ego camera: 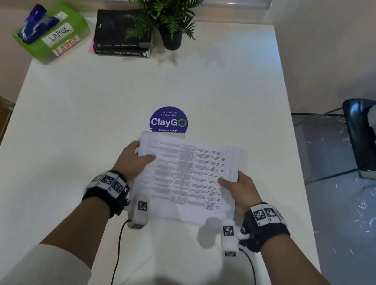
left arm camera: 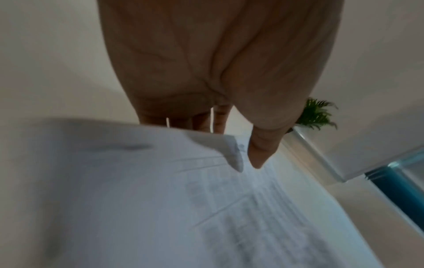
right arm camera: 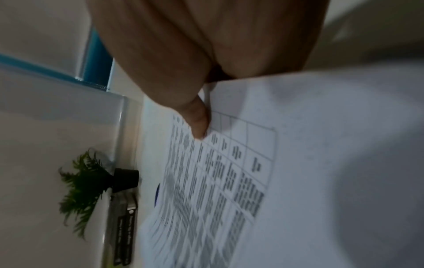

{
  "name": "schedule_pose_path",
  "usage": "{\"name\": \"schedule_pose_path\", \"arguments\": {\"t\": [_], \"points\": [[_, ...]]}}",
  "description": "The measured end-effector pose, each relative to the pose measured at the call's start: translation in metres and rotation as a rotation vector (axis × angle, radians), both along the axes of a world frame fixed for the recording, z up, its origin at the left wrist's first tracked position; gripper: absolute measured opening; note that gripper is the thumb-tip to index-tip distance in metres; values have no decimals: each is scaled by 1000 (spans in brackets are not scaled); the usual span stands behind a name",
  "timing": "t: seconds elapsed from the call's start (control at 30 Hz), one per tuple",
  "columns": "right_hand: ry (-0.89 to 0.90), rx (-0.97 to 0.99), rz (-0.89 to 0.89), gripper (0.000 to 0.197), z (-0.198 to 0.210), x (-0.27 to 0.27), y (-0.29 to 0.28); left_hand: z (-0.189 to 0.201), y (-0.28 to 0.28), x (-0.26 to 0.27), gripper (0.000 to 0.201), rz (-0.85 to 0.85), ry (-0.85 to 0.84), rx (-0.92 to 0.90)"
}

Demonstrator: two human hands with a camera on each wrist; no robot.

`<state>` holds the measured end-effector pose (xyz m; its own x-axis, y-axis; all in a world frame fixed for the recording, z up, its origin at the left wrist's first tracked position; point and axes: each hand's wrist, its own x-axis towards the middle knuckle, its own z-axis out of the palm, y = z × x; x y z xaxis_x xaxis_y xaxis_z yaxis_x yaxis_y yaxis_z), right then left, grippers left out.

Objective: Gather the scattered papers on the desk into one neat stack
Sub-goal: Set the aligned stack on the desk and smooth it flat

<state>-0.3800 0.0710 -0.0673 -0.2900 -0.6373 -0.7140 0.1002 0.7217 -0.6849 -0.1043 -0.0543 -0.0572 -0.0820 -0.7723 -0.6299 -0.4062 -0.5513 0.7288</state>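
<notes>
A stack of white papers (ego camera: 186, 178) printed with tables is held above the middle of the white desk (ego camera: 85, 107). My left hand (ego camera: 134, 158) grips its left edge, thumb on top, fingers underneath. My right hand (ego camera: 240, 186) grips the right edge the same way. In the left wrist view the thumb lies on the papers (left arm camera: 206, 208), one sheet corner curling up beside it. In the right wrist view the thumb presses on the printed top sheet (right arm camera: 241, 172).
A round blue ClayGo sticker (ego camera: 169, 120) lies just beyond the papers. Farther back are a potted fern (ego camera: 168, 5), stacked black books (ego camera: 123, 32) and a green box (ego camera: 52, 34) holding a blue stapler. A black chair (ego camera: 366, 134) is at the right.
</notes>
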Motion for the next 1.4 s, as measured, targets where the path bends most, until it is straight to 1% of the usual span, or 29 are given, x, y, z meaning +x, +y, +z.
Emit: {"name": "schedule_pose_path", "arguments": {"t": [0.07,0.13,0.17,0.23,0.27,0.3,0.37,0.4,0.47,0.5,0.53,0.57,0.6,0.63,0.67,0.7,0.73,0.77,0.8,0.87,0.93,0.97,1.03,1.13,1.2,1.27,1.33,1.4], "points": [[-105,7,-182,31,-4,5,-1,3,-12,3,53,-9,-165,-8],[-214,31,-373,34,-7,16,1,6,-16,11,62,-75,-393,-32],[-262,43,-426,35,-6,24,2,8,-14,15,67,-96,-499,-58],[-384,31,-443,30,-1,44,8,12,-5,14,76,-94,-666,-117],[-475,12,-451,29,2,56,12,13,3,10,79,-68,-681,-128],[-547,1,-462,31,5,67,15,15,10,4,80,-49,-640,-121],[-586,35,-430,32,10,89,19,14,27,-12,80,-56,-520,-53],[-563,88,-385,29,9,96,21,11,33,-17,77,-72,-488,-18],[-525,236,-219,22,16,100,26,10,39,-27,72,-87,-483,34],[-526,314,-123,27,23,96,29,11,39,-29,74,-89,-497,56],[-514,360,-17,37,29,89,33,11,38,-29,77,-97,-523,71],[-446,368,76,50,32,75,34,11,36,-27,80,-115,-556,75],[-280,333,149,52,37,58,34,11,34,-24,81,-137,-584,69],[-27,267,221,42,44,42,30,12,33,-22,80,-157,-598,59],[262,203,273,34,48,27,23,11,32,-20,78,-175,-599,48],[505,161,300,32,54,16,15,11,32,-20,77,-193,-591,42],[624,132,312,33,57,9,4,12,33,-21,77,-209,-578,40],[662,107,330,37,56,5,-6,12,34,-24,80,-224,-559,39],[660,111,380,43,52,4,-16,14,34,-28,83,-233,-531,33],[604,91,496,49,46,11,-32,14,33,-34,91,-242,-486,25],[578,69,581,34,37,24,-39,11,32,-36,93,-258,-477,23],[592,67,617,28,35,30,-40,9,31,-35,93,-263,-476,21],[613,98,662,29,28,40,-37,9,30,-31,90,-274,-483,10],[624,129,688,26,22,53,-26,9,31,-18,88,-314,-471,-26],[653,139,688,21,24,63,-18,5,31,-11,86,-350,-449,-28],[683,191,702,18,33,72,-15,1,29,-7,85,-371,-437,-23],[678,262,693,24,43,73,-19,1,28,-2,84,-391,-438,-38],[686,327,684,27,55,68,-31,12,21,-1,82,-411,-490,-9]]}}
